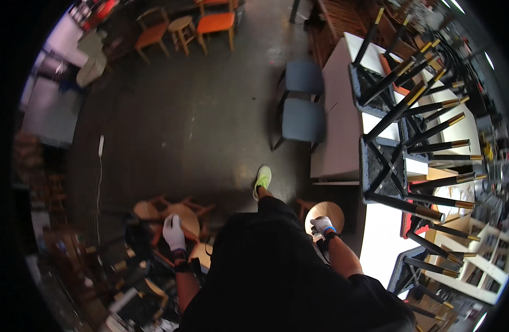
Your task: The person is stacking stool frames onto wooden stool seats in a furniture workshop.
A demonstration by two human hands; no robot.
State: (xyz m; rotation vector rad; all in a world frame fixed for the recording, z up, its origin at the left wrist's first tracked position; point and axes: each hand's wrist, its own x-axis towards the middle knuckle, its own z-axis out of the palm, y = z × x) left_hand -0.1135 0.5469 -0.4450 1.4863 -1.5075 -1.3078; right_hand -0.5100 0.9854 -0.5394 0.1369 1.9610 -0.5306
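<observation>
My left hand [174,233], in a white glove, hangs at my left side over several wooden stools. Its fingers are loosely bent, with a gap between thumb and fingers and nothing seen in them. The nearest round stool seat [189,222] lies just beside and behind it; whether they touch I cannot tell. On the other side my right hand [322,226], also gloved, has its fingers curled in, with no object visible in them. Below it in view is a round, light wooden stool [333,211]; contact is not clear. My foot in a yellow-green shoe [263,178] is stretched forward.
Two dark blue-grey chairs [303,119] stand ahead right beside a white cabinet [337,127]. Upturned black stools with gold-tipped legs [383,166] are stacked on it. Orange-seated chairs [216,22] stand far ahead. A white cable [99,182] runs along the floor at left.
</observation>
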